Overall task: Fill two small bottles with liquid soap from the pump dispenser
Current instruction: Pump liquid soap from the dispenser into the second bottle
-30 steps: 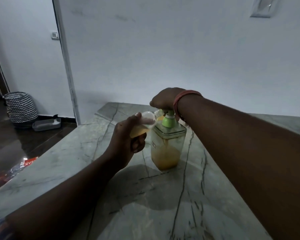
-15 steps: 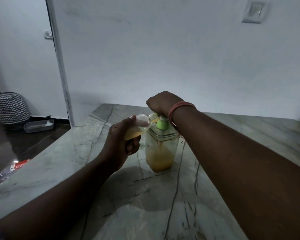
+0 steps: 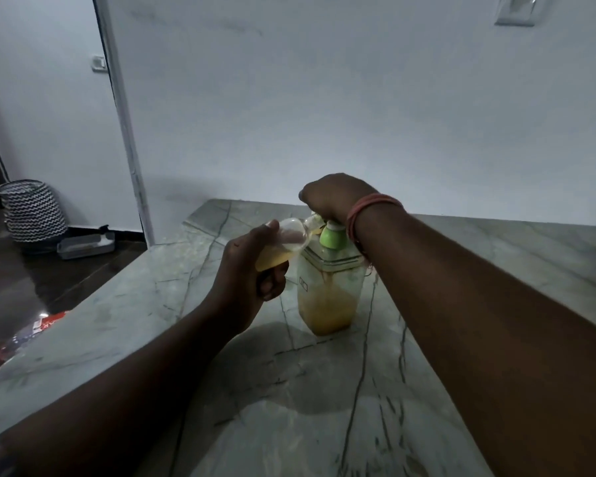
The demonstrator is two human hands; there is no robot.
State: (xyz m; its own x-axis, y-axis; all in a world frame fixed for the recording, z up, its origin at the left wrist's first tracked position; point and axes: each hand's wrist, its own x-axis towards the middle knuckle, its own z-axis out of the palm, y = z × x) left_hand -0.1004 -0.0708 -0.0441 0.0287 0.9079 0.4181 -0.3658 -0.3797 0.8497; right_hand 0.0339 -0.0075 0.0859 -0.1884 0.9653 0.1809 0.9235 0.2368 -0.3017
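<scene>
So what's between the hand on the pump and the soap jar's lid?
In the head view, the green pump neck sits between the right hand and the dispenser's clear lid.

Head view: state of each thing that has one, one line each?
pump dispenser: upright on the counter, roughly a third full of yellow soap
small bottle: tilted, mouth at the spout, partly filled
left hand: grips the small bottle
right hand: on top of the green pump head, pressing
striped basket: upright on the floor
</scene>
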